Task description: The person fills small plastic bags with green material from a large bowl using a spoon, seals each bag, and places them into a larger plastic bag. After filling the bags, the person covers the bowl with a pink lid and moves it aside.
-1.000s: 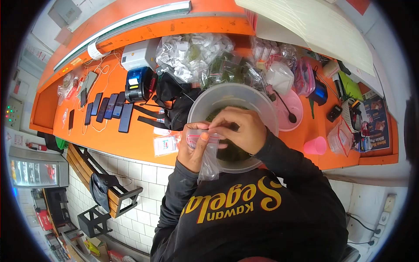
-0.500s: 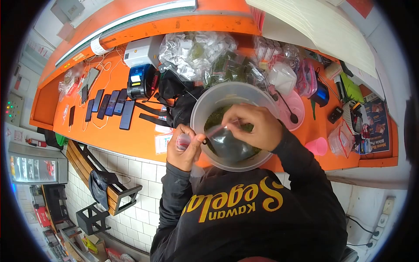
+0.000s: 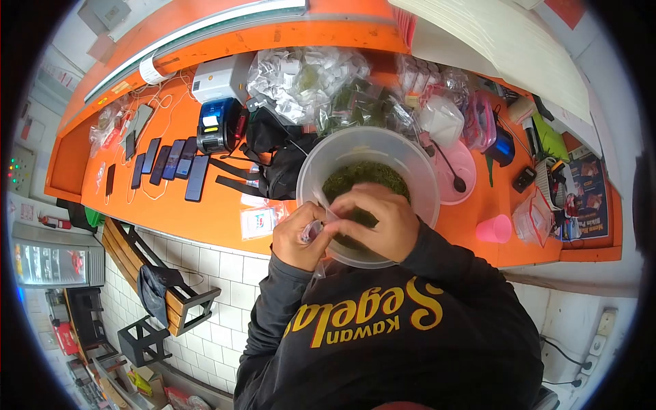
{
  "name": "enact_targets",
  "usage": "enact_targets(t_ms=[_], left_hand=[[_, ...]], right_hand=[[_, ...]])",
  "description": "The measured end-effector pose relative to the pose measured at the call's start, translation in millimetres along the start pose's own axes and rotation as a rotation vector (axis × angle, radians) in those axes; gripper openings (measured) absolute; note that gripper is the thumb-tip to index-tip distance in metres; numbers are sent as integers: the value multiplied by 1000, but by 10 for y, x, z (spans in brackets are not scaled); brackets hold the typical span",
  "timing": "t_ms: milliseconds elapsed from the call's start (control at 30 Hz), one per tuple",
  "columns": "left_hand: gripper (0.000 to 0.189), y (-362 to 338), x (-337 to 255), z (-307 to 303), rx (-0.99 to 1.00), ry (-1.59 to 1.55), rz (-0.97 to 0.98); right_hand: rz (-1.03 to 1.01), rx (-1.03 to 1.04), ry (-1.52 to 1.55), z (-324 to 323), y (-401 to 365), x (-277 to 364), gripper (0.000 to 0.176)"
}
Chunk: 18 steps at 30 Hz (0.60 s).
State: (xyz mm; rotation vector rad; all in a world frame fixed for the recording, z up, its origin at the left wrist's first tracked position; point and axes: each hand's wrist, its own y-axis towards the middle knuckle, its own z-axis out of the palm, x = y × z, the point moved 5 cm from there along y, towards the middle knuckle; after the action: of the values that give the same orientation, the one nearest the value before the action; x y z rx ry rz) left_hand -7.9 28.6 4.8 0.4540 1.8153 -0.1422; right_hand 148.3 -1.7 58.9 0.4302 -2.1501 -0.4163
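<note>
Both hands are closed, I see: left hand (image 3: 295, 238) and right hand (image 3: 377, 220) pinch one small clear plastic bag (image 3: 314, 231) between them, at the near rim of a big round see-through bowl (image 3: 418, 164) holding green leaves.

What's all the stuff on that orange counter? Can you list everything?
Counter: one, orange, under everything.
Bowl: one, clear plastic, at the counter's front edge.
Leaves: a heap, green, in the bowl.
Phones: several, dark, in a row at the left.
Printer: one, blue and black, right of the phones.
Black bag: one, left of the bowl.
Packed bags: a pile, clear, behind the bowl.
Cup: one, pink, right of the bowl.
Spoon: one, black, on a pink plate.
Small bag: one, clear, pinched between both hands.
Left hand, right hand: over the bowl's near rim.
</note>
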Motion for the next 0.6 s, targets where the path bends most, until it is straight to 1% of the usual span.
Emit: enact_targets(t_ms=[33, 67, 100, 167, 300, 367, 400, 467, 600], left_hand=[[12, 19, -83, 18, -10, 36, 68], [12, 30, -157, 26, -23, 73, 137], [12, 28, -174, 27, -21, 73, 135], [10, 19, -215, 24, -20, 44, 154], [10, -18, -295, 58, -90, 60, 142], [10, -29, -307, 62, -105, 185, 171], [10, -30, -314, 73, -106, 185, 171], [10, -33, -356, 104, -109, 277, 218], [10, -49, -317, 88, -100, 256, 188]], right_hand=[[174, 52, 241, 65, -33, -92, 16], [115, 29, 219, 20, -23, -90, 13], [117, 29, 220, 10, -36, -101, 13], [293, 33, 404, 31, -76, -201, 13], [222, 37, 306, 1, -49, -208, 13], [341, 41, 500, 21, -60, -254, 14], [340, 42, 499, 30, -64, -254, 14], [163, -13, 304, 6, -58, -182, 15], [134, -69, 265, 39, -75, -136, 13]])
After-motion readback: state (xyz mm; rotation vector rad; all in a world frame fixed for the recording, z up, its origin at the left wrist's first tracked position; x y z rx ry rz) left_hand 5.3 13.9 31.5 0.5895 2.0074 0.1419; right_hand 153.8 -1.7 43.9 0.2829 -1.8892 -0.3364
